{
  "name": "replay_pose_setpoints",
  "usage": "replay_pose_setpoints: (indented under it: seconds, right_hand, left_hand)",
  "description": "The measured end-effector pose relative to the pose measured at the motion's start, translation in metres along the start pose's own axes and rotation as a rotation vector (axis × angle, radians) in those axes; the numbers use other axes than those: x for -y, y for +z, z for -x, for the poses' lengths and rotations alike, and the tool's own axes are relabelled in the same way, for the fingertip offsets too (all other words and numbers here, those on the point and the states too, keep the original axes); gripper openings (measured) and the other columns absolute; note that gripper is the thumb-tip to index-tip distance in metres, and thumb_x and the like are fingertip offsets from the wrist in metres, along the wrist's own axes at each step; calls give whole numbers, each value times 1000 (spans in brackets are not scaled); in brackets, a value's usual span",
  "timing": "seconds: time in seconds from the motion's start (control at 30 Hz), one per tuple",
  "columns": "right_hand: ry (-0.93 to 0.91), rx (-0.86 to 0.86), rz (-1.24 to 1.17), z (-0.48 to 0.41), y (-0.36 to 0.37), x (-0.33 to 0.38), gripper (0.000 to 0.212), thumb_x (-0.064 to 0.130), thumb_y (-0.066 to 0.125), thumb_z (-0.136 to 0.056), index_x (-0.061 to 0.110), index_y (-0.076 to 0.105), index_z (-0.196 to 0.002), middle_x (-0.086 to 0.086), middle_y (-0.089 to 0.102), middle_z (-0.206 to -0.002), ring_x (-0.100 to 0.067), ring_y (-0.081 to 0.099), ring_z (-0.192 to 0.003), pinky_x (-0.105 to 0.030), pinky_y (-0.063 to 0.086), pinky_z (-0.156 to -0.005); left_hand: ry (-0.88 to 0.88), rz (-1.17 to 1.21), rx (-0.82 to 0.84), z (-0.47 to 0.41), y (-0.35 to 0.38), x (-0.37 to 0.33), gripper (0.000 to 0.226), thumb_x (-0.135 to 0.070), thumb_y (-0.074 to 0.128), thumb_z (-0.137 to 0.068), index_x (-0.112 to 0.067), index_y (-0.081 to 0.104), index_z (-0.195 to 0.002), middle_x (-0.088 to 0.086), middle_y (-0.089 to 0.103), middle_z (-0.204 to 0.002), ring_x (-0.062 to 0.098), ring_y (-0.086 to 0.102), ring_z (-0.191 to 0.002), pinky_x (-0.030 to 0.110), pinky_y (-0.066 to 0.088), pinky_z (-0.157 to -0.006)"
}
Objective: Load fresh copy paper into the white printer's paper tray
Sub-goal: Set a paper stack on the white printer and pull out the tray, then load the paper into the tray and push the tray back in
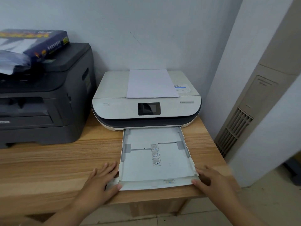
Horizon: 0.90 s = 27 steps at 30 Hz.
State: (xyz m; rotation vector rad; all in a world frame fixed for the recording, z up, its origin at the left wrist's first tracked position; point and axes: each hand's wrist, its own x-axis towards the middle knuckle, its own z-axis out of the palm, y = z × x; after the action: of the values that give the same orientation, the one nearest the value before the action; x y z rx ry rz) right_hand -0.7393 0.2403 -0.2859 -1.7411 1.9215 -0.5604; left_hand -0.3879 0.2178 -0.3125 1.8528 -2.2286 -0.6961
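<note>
The white printer (114,108) stands on a wooden table, with a stack of white copy paper (151,84) lying flat on its lid. Its paper tray (162,170) is pulled out toward me and holds no paper, so the guides and printed diagrams on its floor show. My left hand (101,181) grips the tray's front left corner, fingers along the side and thumb on the front lip. My right hand (211,181) grips the front right corner the same way.
A dark grey printer (48,103) stands to the left, with an opened dark blue ream pack (40,43) on top. The wooden table (57,168) ends just below the tray's front. A tall beige vented unit (244,119) stands by the wall on the right.
</note>
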Motion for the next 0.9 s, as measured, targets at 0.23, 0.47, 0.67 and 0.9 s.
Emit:
replay_pose_setpoints:
  seconds: [0.23, 0.47, 0.67, 0.9]
  right_hand:
    - [59, 6, 27, 3, -2, 4, 48, 36, 70, -79, 33, 56, -125, 5, 49, -140, -8, 29, -138, -25, 28, -108]
    - [151, 179, 45, -1, -28, 27, 54, 58, 59, -77, 44, 46, -127, 18, 43, -141, -4, 38, -129, -23, 27, -108]
    - [198, 94, -128, -40, -62, 58, 55, 41, 65, -80, 16, 54, -129, -2, 60, -120, -18, 55, -112, -20, 44, -86]
    - [-37, -91, -28, -145, -88, 113, 55, 34, 63, -85, 24, 46, -135, 7, 50, -139, -10, 46, -125, -18, 34, -97]
  left_hand:
    - [-10, -25, 47, 1, -6, -6, 132, -97, -9, -32, -32, 10, -145, -24, -8, -143, -1, -14, -134, 22, -7, -108]
    - [-14, 93, 180, -2, -44, -20, 101, -95, 25, -38, -54, 35, -129, -43, 20, -133, -9, 16, -134, 12, 16, -110]
    - [-44, 264, -185, -43, -99, -36, 14, -40, 59, -85, -51, 57, -94, -24, 61, -102, 2, 57, -108, 11, 36, -83]
    - [26, -52, -304, -125, -151, -75, 52, -40, 44, -93, -25, 34, -142, -7, 30, -152, 9, 28, -139, 23, 23, -111]
